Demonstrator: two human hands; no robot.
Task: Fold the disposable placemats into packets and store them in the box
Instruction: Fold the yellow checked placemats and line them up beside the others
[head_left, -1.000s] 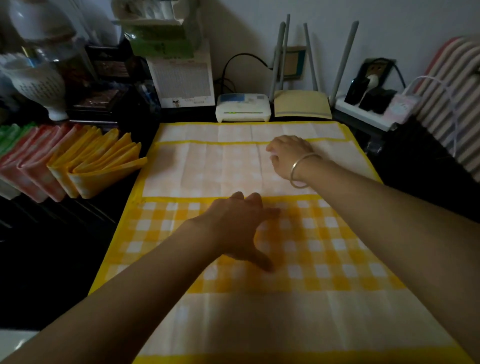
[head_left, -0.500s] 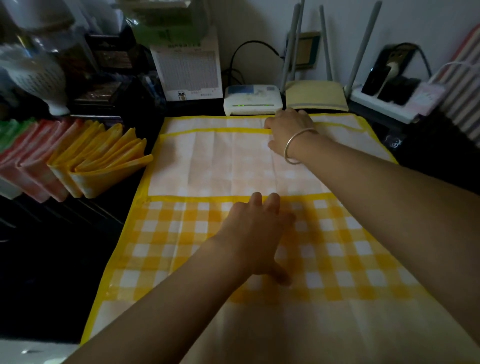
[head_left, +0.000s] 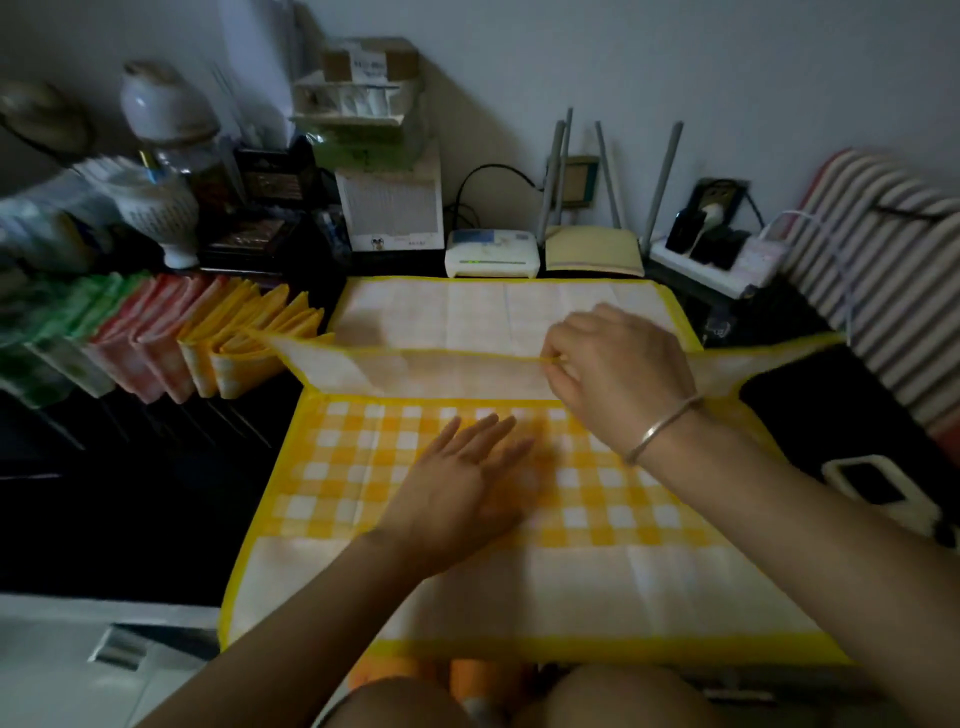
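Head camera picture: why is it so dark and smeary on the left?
Head view: dim room light, so the dark table loses detail and only the yellow placemat stands out; also in the head view, the left hand and the white vase at far left look smeared by motion, and the wide lens bends the edges.

table (head_left: 156, 519): dark, carrying everything
placemat (head_left: 467, 587): lying spread beneath the fingers (head_left: 483, 434) of the left hand (head_left: 457, 499)
router (head_left: 491, 254): sitting beyond those fingers

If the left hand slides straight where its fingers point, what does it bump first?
The left hand would probably meet the lifted pale flap of the yellow checked placemat first, beside the right hand pinching its edge; depth is unclear.
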